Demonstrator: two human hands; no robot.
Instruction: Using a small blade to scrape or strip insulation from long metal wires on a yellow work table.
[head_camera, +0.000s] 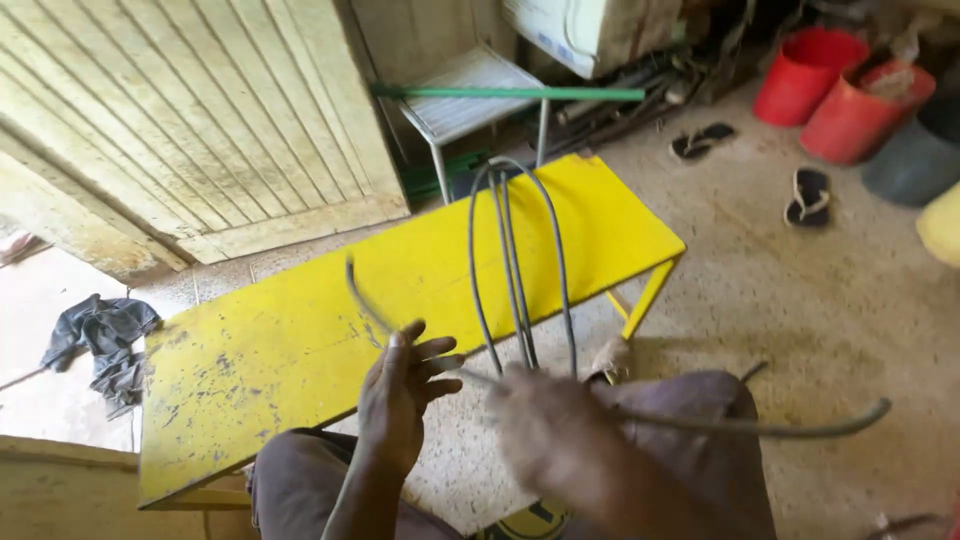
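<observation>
We look down from a head-worn camera at a seated person's two bare hands working a grey cable (515, 260) above their knees. The left hand (400, 395) is partly open, its fingers (440, 352) spread and lightly curled around a loose end of the cable that curves up and to the left. The right hand (545, 425) is blurred by motion; it seems closed around the bundle where the loops gather, though we cannot tell its grip exactly. From the hands the cable rises in several tall narrow loops in front of a yellow bench (300, 330), and another length trails off to the right, past the knee, ending in an upturned tip. Beyond the bench stand a wooden door (180, 110) and a small metal stool (470, 95). Two red buckets (840, 90) and a pair of sandals (760, 165) lie on the sandy floor (820, 290) at right; dark cloth (100, 335) lies at left
</observation>
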